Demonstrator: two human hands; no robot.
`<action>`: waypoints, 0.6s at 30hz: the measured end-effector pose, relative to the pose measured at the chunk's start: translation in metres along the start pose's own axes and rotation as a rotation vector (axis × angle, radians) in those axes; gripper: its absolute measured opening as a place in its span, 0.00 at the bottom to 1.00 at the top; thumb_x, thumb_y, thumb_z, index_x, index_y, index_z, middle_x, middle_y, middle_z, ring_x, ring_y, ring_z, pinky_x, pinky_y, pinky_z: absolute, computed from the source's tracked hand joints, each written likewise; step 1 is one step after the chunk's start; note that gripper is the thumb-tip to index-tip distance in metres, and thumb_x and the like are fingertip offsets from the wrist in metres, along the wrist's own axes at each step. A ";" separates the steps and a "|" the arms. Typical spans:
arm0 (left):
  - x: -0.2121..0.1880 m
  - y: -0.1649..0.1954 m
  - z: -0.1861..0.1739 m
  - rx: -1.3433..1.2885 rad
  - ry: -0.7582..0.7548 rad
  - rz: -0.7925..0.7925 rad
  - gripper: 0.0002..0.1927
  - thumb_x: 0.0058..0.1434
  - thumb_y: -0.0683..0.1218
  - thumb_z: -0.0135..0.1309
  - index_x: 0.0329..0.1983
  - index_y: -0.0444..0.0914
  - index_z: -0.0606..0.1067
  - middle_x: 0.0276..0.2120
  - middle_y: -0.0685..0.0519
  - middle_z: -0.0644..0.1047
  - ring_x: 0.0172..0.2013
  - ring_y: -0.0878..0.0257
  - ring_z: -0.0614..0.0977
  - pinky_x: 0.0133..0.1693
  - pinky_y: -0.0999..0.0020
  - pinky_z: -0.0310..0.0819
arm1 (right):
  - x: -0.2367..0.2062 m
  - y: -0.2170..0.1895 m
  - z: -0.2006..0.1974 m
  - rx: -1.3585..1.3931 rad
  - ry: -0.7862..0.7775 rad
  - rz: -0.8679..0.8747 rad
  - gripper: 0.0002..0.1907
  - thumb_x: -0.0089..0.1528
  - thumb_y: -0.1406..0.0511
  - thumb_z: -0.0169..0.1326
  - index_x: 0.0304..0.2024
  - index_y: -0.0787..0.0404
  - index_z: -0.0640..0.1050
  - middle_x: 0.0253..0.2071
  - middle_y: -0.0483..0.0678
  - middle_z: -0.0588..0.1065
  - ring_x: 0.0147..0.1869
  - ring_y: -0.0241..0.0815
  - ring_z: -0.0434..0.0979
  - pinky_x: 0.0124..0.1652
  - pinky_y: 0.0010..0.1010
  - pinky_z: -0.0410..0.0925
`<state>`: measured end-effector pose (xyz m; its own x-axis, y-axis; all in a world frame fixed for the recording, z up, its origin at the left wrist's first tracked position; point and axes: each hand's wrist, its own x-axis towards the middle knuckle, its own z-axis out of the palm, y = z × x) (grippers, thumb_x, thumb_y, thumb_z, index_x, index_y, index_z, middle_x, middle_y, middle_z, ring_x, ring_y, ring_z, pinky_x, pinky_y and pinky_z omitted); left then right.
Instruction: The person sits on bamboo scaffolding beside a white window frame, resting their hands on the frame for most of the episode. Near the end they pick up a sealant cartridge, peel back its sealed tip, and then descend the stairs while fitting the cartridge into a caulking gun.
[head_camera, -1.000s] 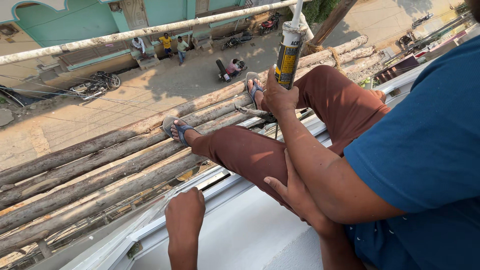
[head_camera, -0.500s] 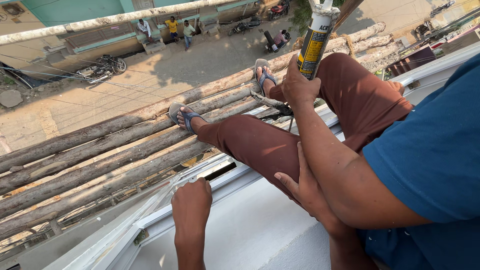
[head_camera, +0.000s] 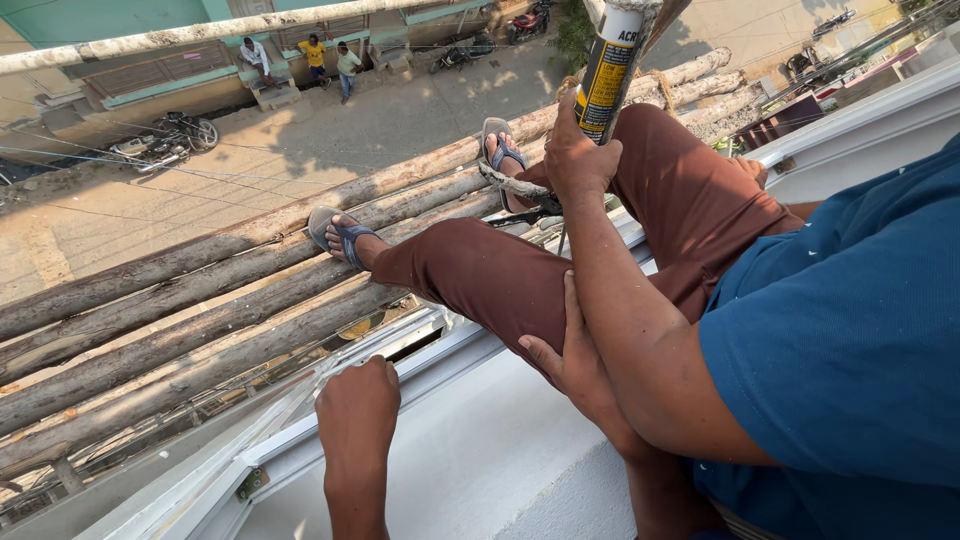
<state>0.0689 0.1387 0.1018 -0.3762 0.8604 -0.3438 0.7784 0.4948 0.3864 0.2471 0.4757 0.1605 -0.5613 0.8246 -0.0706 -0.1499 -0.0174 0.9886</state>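
My left hand (head_camera: 357, 408) reaches up from the bottom edge, its fingers curled shut over the rail of a white window frame (head_camera: 290, 440). My right hand is out of sight. Beside me on the white ledge (head_camera: 470, 460) sits a co-worker in a blue shirt (head_camera: 850, 340) and brown trousers (head_camera: 480, 275). One of the co-worker's hands (head_camera: 577, 160) grips a yellow sealant tube in a caulking gun (head_camera: 610, 65), held upright. The co-worker's other hand (head_camera: 565, 360) rests on a thigh, and both sandalled feet (head_camera: 340, 235) rest on wooden scaffold poles.
Rough wooden scaffold poles (head_camera: 180, 320) run along the wall below the ledge, with gaps between them. Far below lies a sunlit street (head_camera: 250, 170) with parked motorbikes (head_camera: 165, 140) and people sitting by a green building (head_camera: 300, 55). A horizontal pole (head_camera: 200, 35) crosses the top.
The view has shifted, so the co-worker and the sealant tube sit more to the right and higher. My left hand stays on the frame rail.
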 end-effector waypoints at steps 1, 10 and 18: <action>-0.001 -0.001 0.000 0.005 0.003 0.004 0.16 0.68 0.49 0.46 0.33 0.37 0.80 0.25 0.42 0.81 0.29 0.45 0.84 0.37 0.51 0.79 | -0.001 0.003 -0.001 -0.049 0.000 0.020 0.56 0.35 0.65 0.62 0.70 0.51 0.64 0.54 0.47 0.74 0.56 0.43 0.73 0.52 0.25 0.66; -0.004 -0.001 0.003 0.022 -0.017 -0.006 0.18 0.69 0.48 0.45 0.29 0.37 0.80 0.24 0.41 0.81 0.28 0.47 0.85 0.37 0.53 0.79 | -0.010 0.036 -0.013 -0.142 -0.040 0.128 0.55 0.37 0.66 0.60 0.70 0.54 0.64 0.57 0.47 0.73 0.55 0.41 0.74 0.49 0.23 0.66; -0.004 -0.010 0.018 -0.002 0.086 0.036 0.15 0.67 0.46 0.46 0.30 0.36 0.80 0.25 0.42 0.81 0.29 0.46 0.84 0.34 0.52 0.78 | -0.001 0.049 -0.022 -0.133 -0.009 0.291 0.52 0.42 0.68 0.61 0.71 0.58 0.61 0.60 0.46 0.70 0.57 0.40 0.71 0.47 0.21 0.66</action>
<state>0.0716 0.1281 0.0842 -0.3894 0.8851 -0.2551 0.7913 0.4632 0.3993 0.2223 0.4614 0.2060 -0.5887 0.7793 0.2146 -0.0894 -0.3266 0.9409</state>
